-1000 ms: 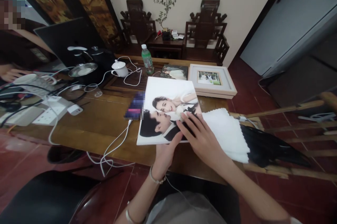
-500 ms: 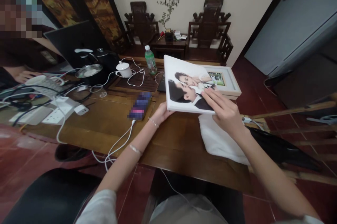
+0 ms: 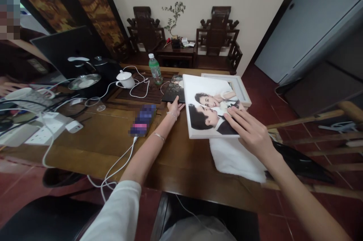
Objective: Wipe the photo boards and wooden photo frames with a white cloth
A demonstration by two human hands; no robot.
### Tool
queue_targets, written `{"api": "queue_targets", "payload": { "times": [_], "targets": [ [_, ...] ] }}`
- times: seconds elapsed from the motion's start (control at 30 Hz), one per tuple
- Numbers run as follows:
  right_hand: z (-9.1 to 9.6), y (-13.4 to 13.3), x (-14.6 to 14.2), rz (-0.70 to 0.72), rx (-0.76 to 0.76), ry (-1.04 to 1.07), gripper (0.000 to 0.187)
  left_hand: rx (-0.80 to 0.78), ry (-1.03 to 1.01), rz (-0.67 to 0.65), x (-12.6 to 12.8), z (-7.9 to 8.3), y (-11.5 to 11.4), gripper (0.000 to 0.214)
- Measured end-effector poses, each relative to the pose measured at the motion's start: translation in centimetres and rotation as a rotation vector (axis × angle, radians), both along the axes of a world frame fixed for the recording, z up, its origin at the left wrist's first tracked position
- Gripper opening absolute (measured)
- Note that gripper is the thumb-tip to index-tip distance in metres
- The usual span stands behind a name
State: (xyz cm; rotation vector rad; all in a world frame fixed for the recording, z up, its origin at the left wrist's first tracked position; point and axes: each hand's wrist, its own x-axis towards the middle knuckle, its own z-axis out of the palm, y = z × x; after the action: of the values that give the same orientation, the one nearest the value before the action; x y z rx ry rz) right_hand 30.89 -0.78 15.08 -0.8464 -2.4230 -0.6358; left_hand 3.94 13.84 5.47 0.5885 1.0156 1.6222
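Observation:
A white-edged wedding photo panel (image 3: 210, 108) shows a couple and is tilted toward me above the table. My right hand (image 3: 251, 129) grips its right side, fingers lying on the picture and the thumb hidden. My left hand (image 3: 176, 108) is open, its fingers spread beside the panel's left edge and at the near edge of a dark picture panel (image 3: 173, 89) on the table; whether it touches that is unclear. Behind the wedding photo panel lies a white picture frame (image 3: 246, 91), partly covered. Below it a folded white towel (image 3: 235, 159) rests on the tabletop.
A phone (image 3: 143, 120) on a charging cable lies left of my left arm. Further back stand a green-labelled bottle (image 3: 155, 70) and a lidded white cup (image 3: 125, 79). Power strips (image 3: 47, 129), cables, a kettle and a laptop (image 3: 70, 50) crowd the left, near another person's hand (image 3: 5, 86).
My left hand has let go of the wedding photo panel's lower left corner and moved forward toward the dark picture panel. My right hand keeps the panel, which now sits lower in view.

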Motion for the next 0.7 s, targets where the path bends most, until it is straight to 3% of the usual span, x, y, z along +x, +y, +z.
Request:
{"api": "queue_targets", "payload": {
  "times": [0.17, 0.3, 0.47, 0.6, 0.7],
  "targets": [
    [0.4, -0.3, 1.1, -0.028, 0.012, -0.014, 0.080, -0.230, -0.136, 0.048, -1.5, 0.5, 2.8, 0.030],
    [0.8, -0.1, 1.6, -0.039, 0.025, 0.013, 0.082, -0.225, -0.165, 0.090, -3.3, 2.0, 1.8, 0.015],
    [1.3, 0.6, 1.9, -0.043, 0.026, 0.075, 0.081, -0.129, -0.157, 0.156, -5.2, 3.7, -4.5, 0.014],
    [2.3, 2.1, 1.7, -0.017, 0.028, 0.095, 0.079, -0.045, -0.081, 0.268, -6.4, 4.8, -11.9, 0.027],
    [3.5, 4.0, 0.7, 0.003, 0.020, 0.077, 0.075, -0.063, -0.077, 0.249, -6.6, 5.4, -17.7, 0.024]
  ]
}}
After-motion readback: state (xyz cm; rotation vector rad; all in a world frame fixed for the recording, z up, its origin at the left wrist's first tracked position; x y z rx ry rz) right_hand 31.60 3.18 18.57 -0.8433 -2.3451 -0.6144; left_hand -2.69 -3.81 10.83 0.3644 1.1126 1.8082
